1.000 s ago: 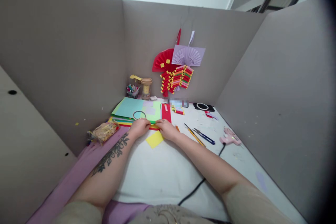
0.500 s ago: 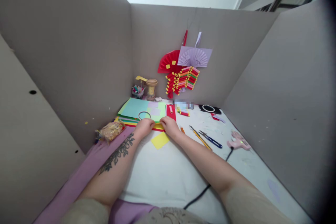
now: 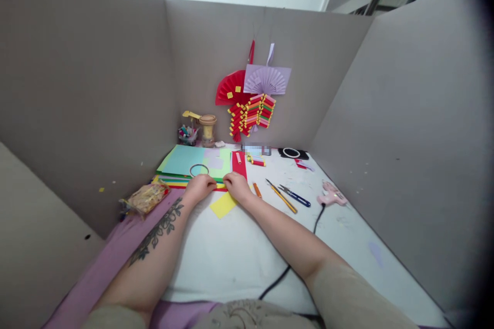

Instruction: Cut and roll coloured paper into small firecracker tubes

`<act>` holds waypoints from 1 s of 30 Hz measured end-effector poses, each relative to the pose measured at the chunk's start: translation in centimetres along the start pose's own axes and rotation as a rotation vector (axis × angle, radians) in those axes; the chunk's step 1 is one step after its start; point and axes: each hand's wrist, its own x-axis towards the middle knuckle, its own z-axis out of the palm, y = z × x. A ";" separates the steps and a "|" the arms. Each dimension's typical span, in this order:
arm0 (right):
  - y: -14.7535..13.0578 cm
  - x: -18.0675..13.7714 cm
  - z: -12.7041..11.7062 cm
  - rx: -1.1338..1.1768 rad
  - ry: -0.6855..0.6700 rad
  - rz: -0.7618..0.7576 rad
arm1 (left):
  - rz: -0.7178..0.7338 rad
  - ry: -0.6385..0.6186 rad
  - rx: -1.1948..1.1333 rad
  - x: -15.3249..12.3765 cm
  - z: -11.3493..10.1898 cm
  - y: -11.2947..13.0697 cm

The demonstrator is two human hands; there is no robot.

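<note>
My left hand (image 3: 198,188) and my right hand (image 3: 236,187) are close together at the front edge of a stack of coloured paper (image 3: 181,159). Both pinch the ends of a small yellow paper strip (image 3: 219,185), partly hidden by the fingers. Just below them a flat yellow paper piece (image 3: 223,206) lies on the white table cover, its right corner by my right wrist. A thin round ring (image 3: 199,164) rests on the stack beyond my left hand. Red paper (image 3: 240,169) with a small pink paper roll (image 3: 238,158) lies behind my right hand.
Right of my arms lie an orange pen (image 3: 257,190), a yellow pencil (image 3: 283,199), blue-handled snips (image 3: 297,196) and a pink glue gun (image 3: 331,194) with a black cord. A plastic-wrapped packet (image 3: 146,199) sits left. Paper fans (image 3: 267,79) hang on the back panel.
The view has swung slightly right, so everything sits further left. My hands stay at the same place by the stack, still pinching the yellow strip.
</note>
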 end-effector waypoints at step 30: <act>-0.6 0.1 0.5 -0.205 -0.048 -0.062 | -0.073 0.117 0.040 0.4 0.5 0.1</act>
